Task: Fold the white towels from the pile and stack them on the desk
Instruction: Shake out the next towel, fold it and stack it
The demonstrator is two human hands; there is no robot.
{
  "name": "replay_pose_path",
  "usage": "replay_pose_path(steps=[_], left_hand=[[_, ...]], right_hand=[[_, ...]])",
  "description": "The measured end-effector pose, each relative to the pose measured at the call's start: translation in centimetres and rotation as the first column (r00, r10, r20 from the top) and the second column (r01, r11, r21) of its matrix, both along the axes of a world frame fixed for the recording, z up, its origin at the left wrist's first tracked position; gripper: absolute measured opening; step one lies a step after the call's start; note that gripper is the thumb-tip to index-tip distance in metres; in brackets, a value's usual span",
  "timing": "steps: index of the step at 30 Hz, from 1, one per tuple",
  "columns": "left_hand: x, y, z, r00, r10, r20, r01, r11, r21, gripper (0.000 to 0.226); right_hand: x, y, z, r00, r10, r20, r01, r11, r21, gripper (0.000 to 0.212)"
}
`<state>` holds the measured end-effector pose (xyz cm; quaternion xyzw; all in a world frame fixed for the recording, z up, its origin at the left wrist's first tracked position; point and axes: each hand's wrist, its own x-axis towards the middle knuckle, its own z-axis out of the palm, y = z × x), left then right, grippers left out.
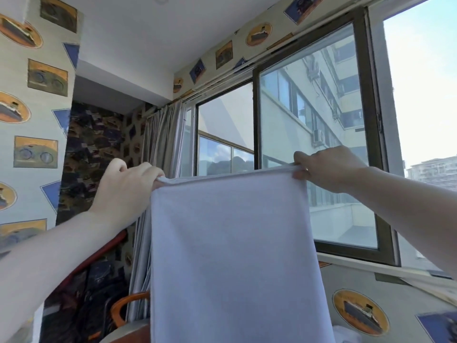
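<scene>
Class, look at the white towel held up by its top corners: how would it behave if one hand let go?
The white towel hangs limp between the left hand and right hand, so it is probably floppy; the freed corner would likely drop. A pinch at each corner holds it, suggesting it is light.

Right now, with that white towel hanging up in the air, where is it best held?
By its two top corners, from the sides. The white towel hangs flat from a taut top edge; the left hand and right hand already pinch those corners.

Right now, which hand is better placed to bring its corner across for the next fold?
Neither clearly: left hand and right hand each pinch a top corner of the hanging white cloth towel, level.
</scene>
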<state>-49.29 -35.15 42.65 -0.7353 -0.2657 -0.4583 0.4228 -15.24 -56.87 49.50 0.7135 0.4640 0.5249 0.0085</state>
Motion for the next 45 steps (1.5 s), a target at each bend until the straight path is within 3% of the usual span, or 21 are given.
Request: replay_pose_path(steps=[3, 7, 10, 16, 18, 23, 26, 28, 31, 34, 39, 42, 45], left_hand=[[1.6, -0.8, 0.2, 0.998, 0.032, 0.057, -0.026, 0.993, -0.113, 0.034], [5.2, -4.1, 1.2, 0.974, -0.087, 0.208, 0.112, 0.988, -0.111, 0.027], [7.3, -6.2, 1.4, 0.970, -0.084, 0.230, 0.118, 0.983, -0.139, 0.026], [9.0, -9.5, 0.0, 0.967, -0.057, 0.248, 0.112, 0.970, -0.213, 0.030], [9.5, -11.0, -0.4, 0.957, -0.048, 0.287, 0.127, 0.956, -0.263, 0.027], [10.0, -15.4, -0.2, 0.937, -0.124, 0.328, 0.249, 0.893, -0.374, 0.025], [10.9, -18.6, -0.6, 0.899, -0.262, 0.351, 0.420, 0.742, -0.522, 0.023], [12.4, -20.6, -1.2, 0.838, -0.374, 0.398, 0.546, 0.597, -0.588, 0.019], [15.7, -22.9, -1.1, 0.715, -0.461, 0.526, 0.695, 0.387, -0.606, 0.010], [18.7, -23.5, 1.1, 0.481, -0.464, 0.744, 0.866, 0.119, -0.485, 0.008], [20.2, -21.6, 0.6, 0.184, -0.233, 0.955, 0.958, -0.175, -0.227, 0.007], [20.1, -19.2, -5.7, 0.216, -0.084, 0.973, 0.952, -0.204, -0.229, 0.011], [19.9, -16.2, -15.4, 0.362, 0.041, 0.931, 0.916, -0.200, -0.347, 0.013]], right_hand=[[1.4, -2.6, 0.4, 0.998, 0.028, 0.062, -0.024, 0.998, -0.052, 0.036], [3.1, -6.7, 0.7, 1.000, 0.000, -0.013, 0.000, 0.999, -0.049, 0.037], [4.7, -9.2, 0.0, 0.999, 0.005, -0.045, -0.007, 0.999, -0.044, 0.036], [5.9, -13.2, -1.2, 0.952, 0.141, -0.273, -0.197, 0.962, -0.188, 0.042], [6.1, -14.1, -1.8, 0.894, 0.217, -0.393, -0.294, 0.944, -0.148, 0.040], [8.3, -16.8, -3.0, 0.624, 0.392, -0.676, -0.485, 0.872, 0.058, 0.028], [11.2, -18.5, -3.9, 0.503, 0.410, -0.761, -0.479, 0.865, 0.149, 0.021], [13.3, -19.6, -4.5, 0.521, 0.388, -0.760, -0.419, 0.892, 0.168, 0.017], [15.7, -20.8, -3.3, 0.626, 0.315, -0.713, -0.284, 0.944, 0.167, 0.017], [16.6, -21.3, 1.3, 0.767, 0.276, -0.579, -0.152, 0.955, 0.253, 0.011], [15.7, -17.6, 7.0, 0.907, 0.113, -0.407, -0.040, 0.982, 0.184, 0.007], [15.4, -12.6, 4.4, 0.930, 0.001, -0.367, -0.016, 0.999, -0.038, 0.009], [16.0, -6.7, -4.4, 0.912, -0.171, -0.372, 0.029, 0.934, -0.357, 0.010]])
